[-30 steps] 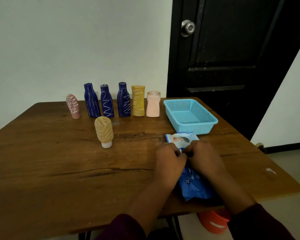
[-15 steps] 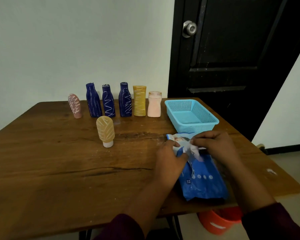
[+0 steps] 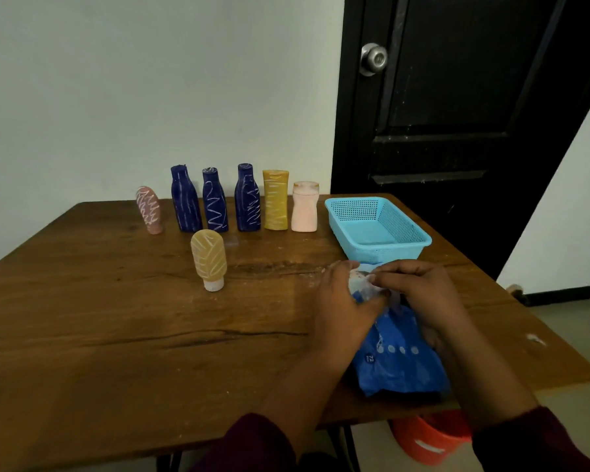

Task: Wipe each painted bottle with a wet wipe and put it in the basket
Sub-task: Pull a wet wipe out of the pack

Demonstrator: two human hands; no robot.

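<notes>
Held close together, the left hand [image 3: 344,303] grips the wipe pack [image 3: 401,364] while the right hand [image 3: 421,289] pinches its top.

Dim, flat indoor light — soft shadows, wide-angle bowing at edges

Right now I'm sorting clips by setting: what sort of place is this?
Probably a room in a home: a wooden table against a plain wall, beside a black panelled door with a round knob.

A blue wet-wipe pack [image 3: 399,366] lies flat, gripped by the left hand [image 3: 346,308] and right hand [image 3: 423,291], a light-blue mesh basket [image 3: 406,229] sits just beyond them, and away to their left stand a pink bottle [image 3: 148,210], three navy bottles [image 3: 214,202], a yellow bottle [image 3: 275,201] and a peach bottle [image 3: 305,207], with a tan bottle [image 3: 208,258] nearer, cap down.
</notes>
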